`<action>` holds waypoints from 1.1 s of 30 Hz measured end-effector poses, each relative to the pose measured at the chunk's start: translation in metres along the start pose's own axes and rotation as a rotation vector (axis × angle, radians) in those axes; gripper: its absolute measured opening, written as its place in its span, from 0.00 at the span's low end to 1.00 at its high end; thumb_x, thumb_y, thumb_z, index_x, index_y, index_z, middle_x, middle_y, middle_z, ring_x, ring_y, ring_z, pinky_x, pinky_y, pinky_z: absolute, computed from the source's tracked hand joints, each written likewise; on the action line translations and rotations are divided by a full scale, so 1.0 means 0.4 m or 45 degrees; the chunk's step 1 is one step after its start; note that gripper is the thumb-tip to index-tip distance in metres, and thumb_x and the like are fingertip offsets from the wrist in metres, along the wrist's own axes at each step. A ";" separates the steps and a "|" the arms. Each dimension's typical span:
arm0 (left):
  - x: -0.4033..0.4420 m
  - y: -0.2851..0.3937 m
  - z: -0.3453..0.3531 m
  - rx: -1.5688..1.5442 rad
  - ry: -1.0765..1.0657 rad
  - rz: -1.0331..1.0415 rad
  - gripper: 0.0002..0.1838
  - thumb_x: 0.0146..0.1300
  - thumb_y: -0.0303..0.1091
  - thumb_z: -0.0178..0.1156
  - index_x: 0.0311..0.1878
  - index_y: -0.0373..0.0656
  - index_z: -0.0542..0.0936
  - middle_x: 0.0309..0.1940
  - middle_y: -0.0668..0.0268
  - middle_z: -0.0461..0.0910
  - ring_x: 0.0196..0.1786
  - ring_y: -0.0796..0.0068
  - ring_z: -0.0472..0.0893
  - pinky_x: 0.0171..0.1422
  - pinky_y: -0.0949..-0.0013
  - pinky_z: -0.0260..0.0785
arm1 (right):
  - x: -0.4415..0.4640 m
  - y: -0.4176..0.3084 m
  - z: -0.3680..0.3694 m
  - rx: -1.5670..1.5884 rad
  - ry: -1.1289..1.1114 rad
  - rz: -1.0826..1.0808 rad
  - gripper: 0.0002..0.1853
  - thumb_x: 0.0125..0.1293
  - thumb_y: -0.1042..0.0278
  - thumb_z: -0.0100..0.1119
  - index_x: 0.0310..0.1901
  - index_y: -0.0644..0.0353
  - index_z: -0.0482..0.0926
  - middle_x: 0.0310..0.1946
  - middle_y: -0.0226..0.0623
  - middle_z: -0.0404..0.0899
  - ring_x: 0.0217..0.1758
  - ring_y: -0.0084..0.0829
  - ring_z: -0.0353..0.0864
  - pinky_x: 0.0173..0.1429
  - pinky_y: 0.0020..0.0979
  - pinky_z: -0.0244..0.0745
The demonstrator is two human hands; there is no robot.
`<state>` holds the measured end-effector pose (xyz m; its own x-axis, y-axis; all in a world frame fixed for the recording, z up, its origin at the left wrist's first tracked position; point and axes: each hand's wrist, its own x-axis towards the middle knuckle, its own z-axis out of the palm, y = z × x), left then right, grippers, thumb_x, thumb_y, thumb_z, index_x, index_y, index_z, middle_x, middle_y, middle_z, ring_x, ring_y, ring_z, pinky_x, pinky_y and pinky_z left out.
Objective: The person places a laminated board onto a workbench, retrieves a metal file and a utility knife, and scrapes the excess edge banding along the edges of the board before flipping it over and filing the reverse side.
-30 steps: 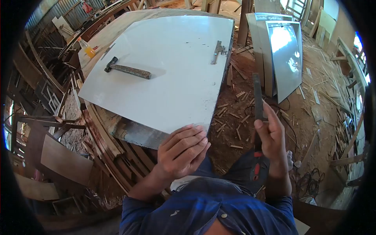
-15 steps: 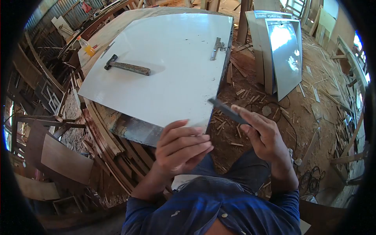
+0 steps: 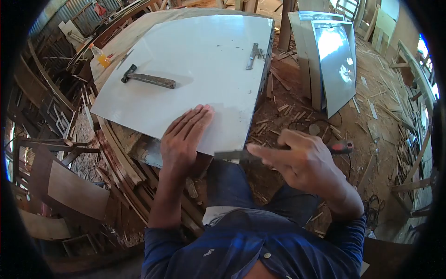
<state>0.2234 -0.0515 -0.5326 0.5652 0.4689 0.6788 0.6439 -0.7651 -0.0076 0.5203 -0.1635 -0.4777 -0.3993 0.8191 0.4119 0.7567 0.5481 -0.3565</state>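
White panel [image 3: 209, 60] lies flat on the bench [image 3: 127, 43], center to upper center of frame. Left hand [image 3: 186, 132] is laid on it near the front edge, palm down, fingers straight and side by side, gripping nothing. Right hand [image 3: 304, 160], right of center, is curled around a file [image 3: 227, 155], index finger pointing along the blade. Blade is at the panel's near corner, lower center; actual contact cannot be confirmed.

Progress (judged): panel in position, filing at the corner apparently in hand. How much of the edge is finished cannot be read at this scale. Hinge [image 3: 252, 56], upper right of panel, seems to lie loose, not fastened. Hammer [image 3: 151, 80] lies untouched, left of center.
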 end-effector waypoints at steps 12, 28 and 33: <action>0.021 0.029 -0.006 -0.121 0.111 -0.070 0.39 0.66 0.46 0.73 0.75 0.31 0.79 0.66 0.52 0.89 0.67 0.54 0.90 0.77 0.51 0.79 | 0.038 0.003 0.012 -0.088 0.018 0.018 0.22 0.68 0.68 0.77 0.62 0.35 0.95 0.30 0.30 0.73 0.29 0.30 0.79 0.32 0.38 0.72; 0.021 0.018 -0.007 -0.166 0.157 -0.081 0.44 0.69 0.51 0.73 0.78 0.26 0.74 0.60 0.50 0.92 0.63 0.54 0.92 0.73 0.51 0.82 | 0.011 0.025 -0.007 0.208 -0.026 0.060 0.13 0.73 0.60 0.73 0.55 0.36 0.96 0.29 0.33 0.78 0.31 0.40 0.84 0.35 0.43 0.77; 0.019 0.021 0.012 -0.136 0.181 -0.045 0.45 0.69 0.52 0.74 0.77 0.25 0.74 0.59 0.50 0.92 0.62 0.53 0.93 0.70 0.52 0.83 | 0.045 0.049 0.045 0.195 0.112 0.098 0.14 0.73 0.61 0.72 0.57 0.36 0.96 0.29 0.34 0.79 0.32 0.39 0.84 0.36 0.43 0.78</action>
<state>0.2357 -0.0521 -0.5311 0.4596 0.4349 0.7743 0.5991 -0.7954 0.0912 0.5188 -0.1351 -0.4923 -0.2916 0.8451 0.4480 0.6927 0.5096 -0.5104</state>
